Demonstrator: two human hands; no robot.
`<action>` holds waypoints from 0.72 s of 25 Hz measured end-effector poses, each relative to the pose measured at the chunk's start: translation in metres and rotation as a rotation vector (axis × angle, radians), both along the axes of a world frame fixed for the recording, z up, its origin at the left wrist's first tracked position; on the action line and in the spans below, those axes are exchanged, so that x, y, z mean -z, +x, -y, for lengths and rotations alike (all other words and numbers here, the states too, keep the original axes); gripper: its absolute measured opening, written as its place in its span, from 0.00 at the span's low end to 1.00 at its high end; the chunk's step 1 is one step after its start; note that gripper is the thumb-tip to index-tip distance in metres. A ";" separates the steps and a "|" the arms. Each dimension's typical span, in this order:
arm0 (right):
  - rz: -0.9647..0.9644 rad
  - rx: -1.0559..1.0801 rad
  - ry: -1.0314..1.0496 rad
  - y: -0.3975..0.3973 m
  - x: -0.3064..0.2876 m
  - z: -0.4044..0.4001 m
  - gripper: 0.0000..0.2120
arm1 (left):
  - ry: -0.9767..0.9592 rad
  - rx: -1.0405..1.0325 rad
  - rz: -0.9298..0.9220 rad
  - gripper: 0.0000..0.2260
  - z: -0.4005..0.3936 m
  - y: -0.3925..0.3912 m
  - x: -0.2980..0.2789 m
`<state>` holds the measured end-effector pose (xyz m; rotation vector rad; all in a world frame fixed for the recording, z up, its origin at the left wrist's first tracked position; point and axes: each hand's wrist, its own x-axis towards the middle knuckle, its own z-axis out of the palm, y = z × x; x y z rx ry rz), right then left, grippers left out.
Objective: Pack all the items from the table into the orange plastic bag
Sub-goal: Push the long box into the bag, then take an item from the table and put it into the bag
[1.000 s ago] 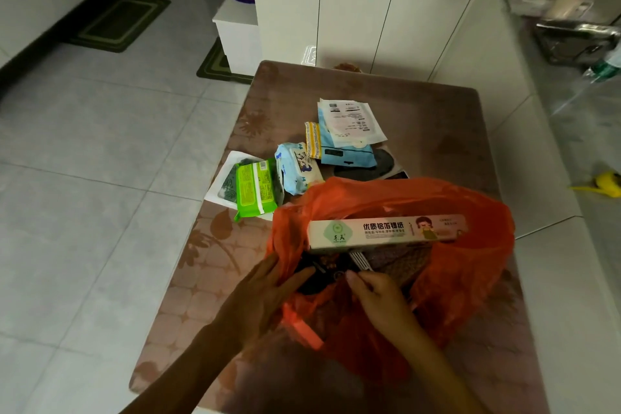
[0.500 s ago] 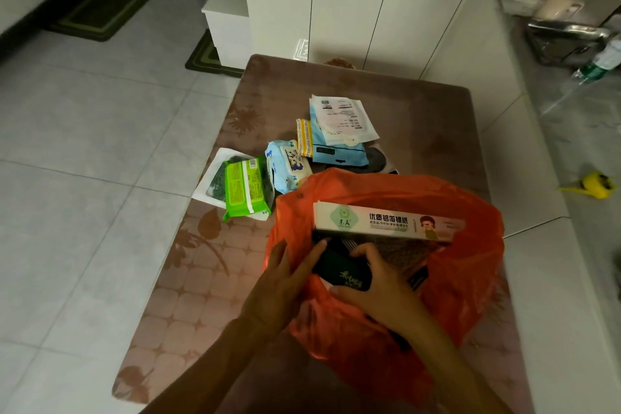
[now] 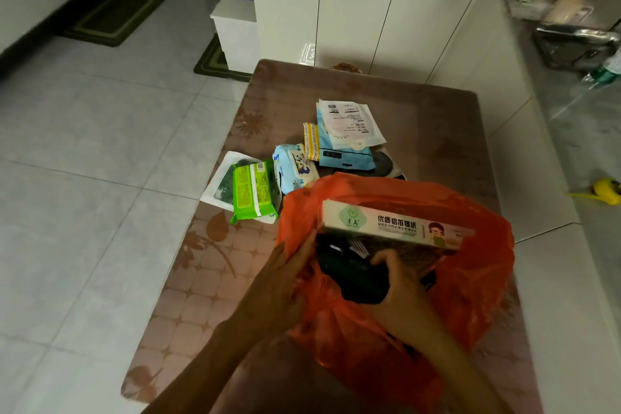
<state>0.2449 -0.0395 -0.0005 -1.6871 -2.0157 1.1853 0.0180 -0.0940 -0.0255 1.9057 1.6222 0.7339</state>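
The orange plastic bag (image 3: 470, 279) stands open on the brown table (image 3: 430, 118). A long white foil box (image 3: 393, 223) lies across its mouth. My right hand (image 3: 400, 292) grips a dark flat item (image 3: 349, 276) inside the bag. My left hand (image 3: 285, 282) holds the bag's left rim, fingers along the plastic. Behind the bag lie a green wipes pack (image 3: 252, 191), a white pouch (image 3: 218, 183) under it, a light blue wipes pack (image 3: 295, 166), a yellow sachet (image 3: 311, 141), a blue packet (image 3: 346, 156), a white printed packet (image 3: 347, 123) and a dark flat thing (image 3: 383, 163).
White cabinets (image 3: 369, 10) stand behind the table, with a low white shelf (image 3: 235, 27) to their left. A grey counter (image 3: 588, 128) runs along the right, with a yellow object (image 3: 608, 190) on it. Tiled floor with green mats (image 3: 114, 15) lies to the left.
My right hand went deeper into the bag and now grips the dark item, pushing it down. My left hand slid up along the bag's left rim. The view shifted slightly.
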 end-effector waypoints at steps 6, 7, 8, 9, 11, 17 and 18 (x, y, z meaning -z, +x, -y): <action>0.628 -0.172 0.446 0.005 0.031 0.016 0.37 | 0.053 -0.223 0.299 0.24 0.001 -0.030 -0.018; 0.630 -0.179 0.407 0.004 0.028 0.014 0.36 | 0.063 -0.247 0.313 0.22 0.000 -0.032 -0.022; 0.635 -0.186 0.380 0.004 0.023 0.013 0.36 | 0.082 -0.267 0.317 0.19 -0.001 -0.032 -0.025; 0.631 -0.195 0.361 0.005 0.014 0.011 0.36 | 0.107 -0.284 0.332 0.15 0.000 -0.033 -0.030; 0.574 -0.204 0.318 0.009 -0.005 0.010 0.35 | 0.150 -0.348 0.438 0.11 0.002 -0.034 -0.038; 0.124 -0.125 0.422 0.001 -0.036 0.006 0.14 | -0.071 -0.956 0.600 0.05 -0.039 -0.071 -0.025; 0.089 -0.104 0.438 -0.002 -0.035 0.005 0.12 | -0.162 -0.957 0.516 0.08 -0.050 -0.078 -0.015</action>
